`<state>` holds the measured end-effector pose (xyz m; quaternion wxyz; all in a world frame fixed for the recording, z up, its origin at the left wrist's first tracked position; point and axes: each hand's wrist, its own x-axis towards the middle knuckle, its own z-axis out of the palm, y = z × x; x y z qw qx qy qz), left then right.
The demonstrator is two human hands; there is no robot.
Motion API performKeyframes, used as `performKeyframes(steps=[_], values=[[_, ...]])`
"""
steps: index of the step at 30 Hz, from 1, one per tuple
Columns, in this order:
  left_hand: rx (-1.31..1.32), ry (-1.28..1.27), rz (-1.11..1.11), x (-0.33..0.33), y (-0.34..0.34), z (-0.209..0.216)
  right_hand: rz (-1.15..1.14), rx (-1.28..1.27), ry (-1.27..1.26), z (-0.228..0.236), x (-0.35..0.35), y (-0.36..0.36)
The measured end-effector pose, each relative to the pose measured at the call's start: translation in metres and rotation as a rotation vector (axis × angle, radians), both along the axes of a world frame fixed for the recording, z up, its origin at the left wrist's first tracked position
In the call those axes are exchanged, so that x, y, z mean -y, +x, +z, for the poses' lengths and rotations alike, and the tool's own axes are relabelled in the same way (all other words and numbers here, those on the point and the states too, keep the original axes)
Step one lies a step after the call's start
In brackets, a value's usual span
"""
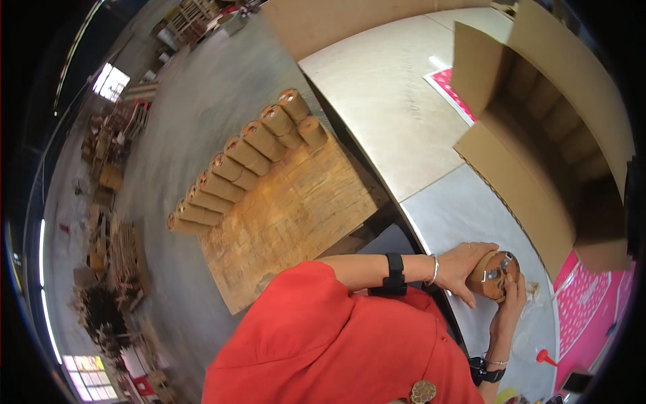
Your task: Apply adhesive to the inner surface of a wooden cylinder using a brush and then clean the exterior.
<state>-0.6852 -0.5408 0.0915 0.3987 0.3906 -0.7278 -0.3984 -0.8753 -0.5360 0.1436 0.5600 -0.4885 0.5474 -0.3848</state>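
A squat brown cylinder [479, 276], wrapped in what looks like kraft paper, stands on the pale tabletop in front of me. Its upturned end is orange-brown, with small grey and white metal-looking pieces on it. My left hand [464, 267] curves around the cylinder's left side, thumb low and fingers over the far edge. From the right, my right hand [511, 303] reaches onto the upturned end, its fingers bent together at the small pieces. What lies under those fingertips is hidden.
A large open cardboard box [518, 195] stands beyond my hands on the right. Stacked brown cylinders [245, 145] line the far edge of a low wooden platform [289, 222] at left. Pink patterned sheets [585, 313] and a red funnel-shaped piece [546, 357] lie at right.
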Motion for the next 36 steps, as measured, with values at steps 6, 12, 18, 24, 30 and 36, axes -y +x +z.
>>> performKeyframes(steps=[6, 12, 18, 24, 30, 36], values=[[-0.132, 0.092, 0.28, -0.006, 0.067, 0.013, 0.121, 0.143, 0.007, 0.016, 0.008, 0.045], [-0.127, -0.038, 0.89, -0.001, 0.237, 0.003, 0.359, -0.409, -0.191, -0.013, 0.019, 0.069], [-0.394, 0.048, 1.13, 0.024, 0.381, -0.041, 0.499, -0.736, -0.712, -0.054, 0.015, 0.104], [-0.2, 0.084, 1.313, 0.037, 0.442, -0.065, 0.491, -0.832, -0.707, -0.055, 0.016, 0.11], [0.1, 0.22, 1.678, 0.055, 0.466, -0.116, 0.489, -0.845, -0.681, -0.051, 0.018, 0.11], [0.317, 0.202, 1.681, 0.054, 0.481, -0.138, 0.5, -0.83, -0.673, -0.053, 0.02, 0.113]])
